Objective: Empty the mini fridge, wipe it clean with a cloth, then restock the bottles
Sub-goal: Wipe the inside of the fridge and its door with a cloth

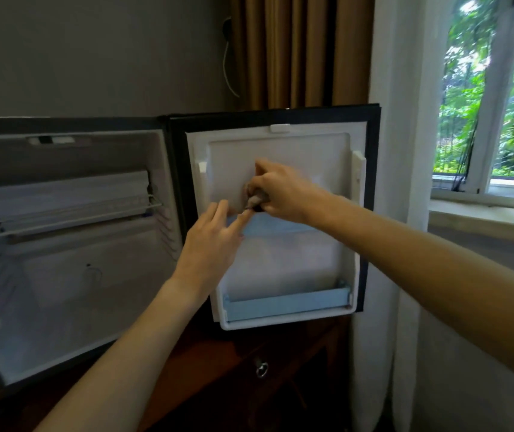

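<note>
While the mini fridge stands with its door swung fully open to the right, the right hand grips a small grey bunched cloth against the door's inner panel. The cloth is too blurred to tell its long axis. The left hand is relaxed, fingertips touching just beside the cloth.

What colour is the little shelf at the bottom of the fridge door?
Pale blue. The bottom door shelf shows best in the head view, set against the white door lining.
</note>
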Available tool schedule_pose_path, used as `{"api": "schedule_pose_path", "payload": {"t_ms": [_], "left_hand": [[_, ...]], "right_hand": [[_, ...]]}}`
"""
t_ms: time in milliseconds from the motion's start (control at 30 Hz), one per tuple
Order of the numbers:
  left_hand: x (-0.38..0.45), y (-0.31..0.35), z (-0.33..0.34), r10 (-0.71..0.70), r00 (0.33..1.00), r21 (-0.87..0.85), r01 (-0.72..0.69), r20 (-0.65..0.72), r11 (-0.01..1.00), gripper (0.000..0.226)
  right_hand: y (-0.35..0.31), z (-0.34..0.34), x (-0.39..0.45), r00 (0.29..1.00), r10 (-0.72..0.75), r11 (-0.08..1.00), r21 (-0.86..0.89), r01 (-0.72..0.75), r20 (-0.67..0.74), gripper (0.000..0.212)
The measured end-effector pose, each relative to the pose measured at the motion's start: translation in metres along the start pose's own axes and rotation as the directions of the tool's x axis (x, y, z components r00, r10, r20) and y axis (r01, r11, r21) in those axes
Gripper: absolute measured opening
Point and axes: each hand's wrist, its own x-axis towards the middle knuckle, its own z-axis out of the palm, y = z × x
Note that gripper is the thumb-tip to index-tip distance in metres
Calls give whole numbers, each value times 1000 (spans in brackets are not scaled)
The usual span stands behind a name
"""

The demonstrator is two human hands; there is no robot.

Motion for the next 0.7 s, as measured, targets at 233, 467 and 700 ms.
{"api": "schedule_pose_path", "payload": {"t_ms": [233, 467, 700], "left_hand": [[2, 2, 2, -48, 999, -39, 48, 18, 998, 53], [2, 5, 5, -50, 999, -43, 49, -8, 998, 54], [5, 6, 11, -24, 999, -10, 23, -42, 1000, 43]], "right_hand": [[78, -10, -64, 942, 330, 943, -28, -332, -56, 14], [40, 0, -32, 975, 209, 978, 13, -208, -74, 13], [-28, 11, 32, 996, -15, 997, 77, 22, -91, 25]]}}
